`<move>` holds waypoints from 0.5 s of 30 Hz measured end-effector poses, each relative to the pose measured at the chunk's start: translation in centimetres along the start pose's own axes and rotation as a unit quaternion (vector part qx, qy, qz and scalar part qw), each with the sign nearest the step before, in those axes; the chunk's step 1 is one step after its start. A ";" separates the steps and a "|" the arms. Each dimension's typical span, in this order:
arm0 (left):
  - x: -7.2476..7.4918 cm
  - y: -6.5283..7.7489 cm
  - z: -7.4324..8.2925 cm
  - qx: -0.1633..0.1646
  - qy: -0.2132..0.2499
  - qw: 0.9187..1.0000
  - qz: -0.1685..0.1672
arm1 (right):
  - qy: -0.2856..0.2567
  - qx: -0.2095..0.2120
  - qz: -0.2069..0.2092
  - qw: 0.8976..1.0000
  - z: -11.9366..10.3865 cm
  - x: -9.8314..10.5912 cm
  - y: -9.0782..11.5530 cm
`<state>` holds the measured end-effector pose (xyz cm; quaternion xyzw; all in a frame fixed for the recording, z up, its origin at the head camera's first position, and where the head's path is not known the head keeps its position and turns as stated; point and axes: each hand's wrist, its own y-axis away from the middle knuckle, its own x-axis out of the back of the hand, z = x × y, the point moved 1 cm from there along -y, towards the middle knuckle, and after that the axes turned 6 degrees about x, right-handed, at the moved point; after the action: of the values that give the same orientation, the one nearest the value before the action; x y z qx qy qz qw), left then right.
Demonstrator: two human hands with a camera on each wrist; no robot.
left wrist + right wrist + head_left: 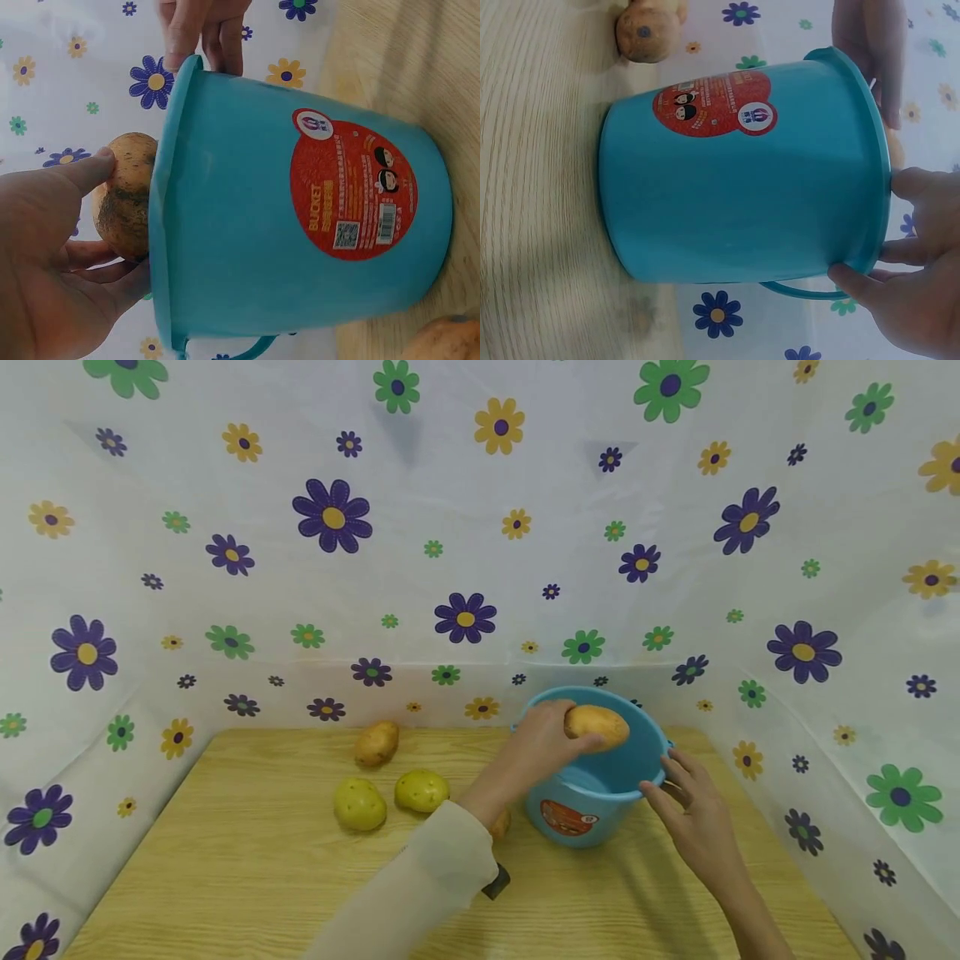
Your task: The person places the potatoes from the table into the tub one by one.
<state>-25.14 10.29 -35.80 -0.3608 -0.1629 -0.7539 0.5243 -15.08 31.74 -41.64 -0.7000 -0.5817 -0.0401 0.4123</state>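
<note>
My left hand (542, 740) holds a tan potato (597, 728) over the mouth of a blue plastic bucket (577, 783). In the left wrist view, the thumb lies on one side of this potato (126, 199) and the fingers on the other, right at the rim; a dark patch shows on its skin. My right hand (697, 818) grips the bucket's rim on the right side, as the right wrist view also shows. The bucket stands upright on the wooden table, its red label facing me. Its bottom inside is hidden.
Left of the bucket lie two yellow-green potatoes, one farther left (360, 804) and one nearer it (422, 791). A brown potato (377, 743) sits behind them. Another potato (500, 824) is partly hidden by my left forearm. A flowered sheet (420, 577) surrounds the table (247, 860).
</note>
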 end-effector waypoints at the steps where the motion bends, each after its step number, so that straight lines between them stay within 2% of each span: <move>1: -0.2 -0.1 0.1 0.003 -0.003 1.000 -0.003 | -0.002 0.001 0.001 1.000 0.0 0.0 0.0; 11: -2.0 -0.4 0.9 0.027 -0.034 0.998 -0.044 | -0.001 0.013 0.009 1.000 0.0 0.0 0.1; 15: -2.6 -0.5 1.0 0.023 -0.042 0.997 -0.062 | -0.004 0.005 0.004 1.000 0.0 0.1 0.1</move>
<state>-24.72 12.89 -36.90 -0.3697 -0.2237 -0.7650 0.4776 -14.90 31.85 -41.62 -0.7003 -0.5808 -0.0325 0.4138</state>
